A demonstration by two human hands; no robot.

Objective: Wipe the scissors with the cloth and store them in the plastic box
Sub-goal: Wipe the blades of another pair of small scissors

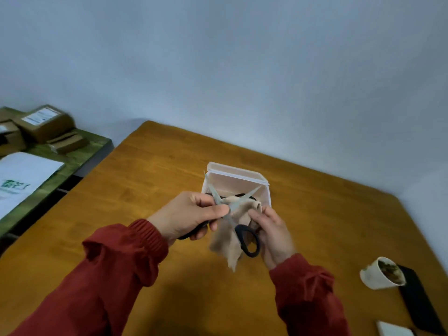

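Both hands work above the table [169,166], just in front of the open plastic box [237,177]. Your left hand [191,214] grips one black handle of the scissors [246,197], whose blades are spread wide, and your right hand [274,234] pinches the cloth [225,246] against them near the pivot. Wipe from the pivot out toward each tip, with cloth always between your fingers and the edge. Close the blades before lowering them into the box.
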